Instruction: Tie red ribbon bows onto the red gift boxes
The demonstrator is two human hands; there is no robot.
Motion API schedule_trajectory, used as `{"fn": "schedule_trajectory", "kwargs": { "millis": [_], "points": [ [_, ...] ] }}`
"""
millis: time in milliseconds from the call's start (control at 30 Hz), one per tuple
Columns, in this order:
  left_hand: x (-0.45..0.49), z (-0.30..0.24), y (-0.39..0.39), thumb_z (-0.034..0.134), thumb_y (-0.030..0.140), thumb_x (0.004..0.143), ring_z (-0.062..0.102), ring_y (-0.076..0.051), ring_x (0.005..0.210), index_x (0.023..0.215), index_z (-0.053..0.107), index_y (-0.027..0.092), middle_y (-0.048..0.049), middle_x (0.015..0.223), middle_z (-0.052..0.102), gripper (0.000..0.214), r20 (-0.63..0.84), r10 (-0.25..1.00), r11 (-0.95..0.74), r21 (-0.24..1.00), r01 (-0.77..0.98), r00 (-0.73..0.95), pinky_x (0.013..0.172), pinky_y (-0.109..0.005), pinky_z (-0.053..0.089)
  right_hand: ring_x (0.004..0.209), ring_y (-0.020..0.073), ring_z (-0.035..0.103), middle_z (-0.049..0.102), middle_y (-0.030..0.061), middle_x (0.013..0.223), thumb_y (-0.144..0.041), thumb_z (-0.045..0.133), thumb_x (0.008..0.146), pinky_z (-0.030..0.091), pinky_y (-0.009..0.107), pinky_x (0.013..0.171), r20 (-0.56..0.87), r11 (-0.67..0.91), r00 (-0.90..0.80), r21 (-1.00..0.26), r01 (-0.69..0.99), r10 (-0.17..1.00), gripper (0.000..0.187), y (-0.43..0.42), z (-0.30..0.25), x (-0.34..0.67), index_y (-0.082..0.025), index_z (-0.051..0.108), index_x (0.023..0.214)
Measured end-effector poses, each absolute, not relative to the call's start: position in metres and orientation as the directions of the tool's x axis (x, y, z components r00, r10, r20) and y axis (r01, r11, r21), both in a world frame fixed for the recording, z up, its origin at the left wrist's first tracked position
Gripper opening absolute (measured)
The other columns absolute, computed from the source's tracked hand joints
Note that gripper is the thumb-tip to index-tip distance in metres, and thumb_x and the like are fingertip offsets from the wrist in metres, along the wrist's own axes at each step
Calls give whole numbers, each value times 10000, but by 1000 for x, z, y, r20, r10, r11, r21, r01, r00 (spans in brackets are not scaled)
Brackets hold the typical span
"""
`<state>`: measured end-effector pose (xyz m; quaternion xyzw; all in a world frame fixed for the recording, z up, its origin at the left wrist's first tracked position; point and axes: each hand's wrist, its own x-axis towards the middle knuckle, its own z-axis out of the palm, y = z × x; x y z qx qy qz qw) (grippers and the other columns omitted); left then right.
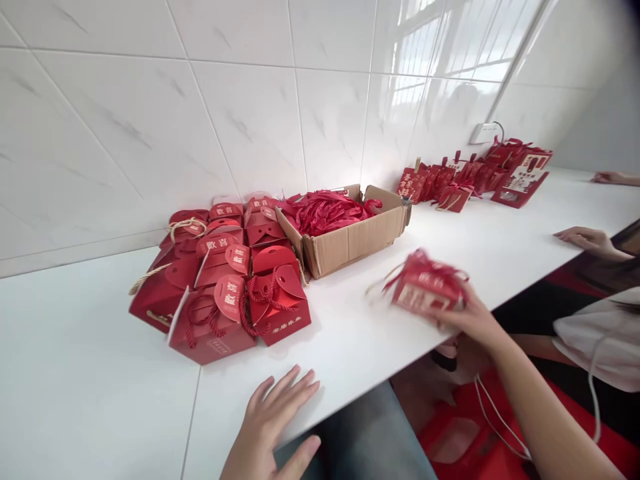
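My right hand (pixel 467 313) is closed around one side of a small red gift box (pixel 423 293) with a ribbon on top. The box is smeared by motion and appears just above the white table (pixel 350 320); I cannot tell if it touches. My left hand (pixel 273 420) lies open at the table's front edge, fingers spread, holding nothing. Ahead of it stands a cluster of red gift boxes (pixel 215 327) with rope handles and gold lettering. Behind these, to the right, an open cardboard box (pixel 350 243) holds a heap of red ribbons (pixel 327 210).
Farther along the wall, several ribboned red boxes (pixel 455 197) stand in a group below a white socket (pixel 483 133). A co-worker's hand (pixel 585 237) rests at the right table edge, with another person's hand (pixel 613 177) beyond. Below the edge is a red stool (pixel 455 433).
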<state>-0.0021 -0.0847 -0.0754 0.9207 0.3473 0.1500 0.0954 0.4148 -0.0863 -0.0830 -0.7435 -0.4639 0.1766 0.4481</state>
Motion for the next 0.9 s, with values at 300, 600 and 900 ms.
{"fn": "schedule_trajectory", "kwargs": {
  "millis": [300,600,900],
  "points": [
    [-3,-73,-82,529,347,884,485,-278,1303,1311,482,397,15,1354,573,432,199,694,-709,356,608,692,1016,-576,448,1396,304,292,392,134,1481,-527,335,889,189,555,1124,176,-608,675,-315,728,717,590,-67,-115,439,-171,512,1325],
    [3,-59,-98,541,313,888,483,-261,1302,1171,593,311,-33,1287,618,288,106,807,-504,638,582,582,1121,-545,338,1386,331,314,368,158,1496,-550,317,877,245,566,1093,136,-594,644,-281,753,752,658,-78,-112,442,-135,497,1355],
    [-41,-28,-55,679,293,775,496,-272,1165,1158,542,232,-93,1163,522,411,675,724,-394,575,717,-144,933,-439,496,1403,341,276,320,158,1521,-559,267,889,214,547,1102,67,-604,642,-277,747,764,712,-82,-99,433,-98,461,1396]
  ]
}}
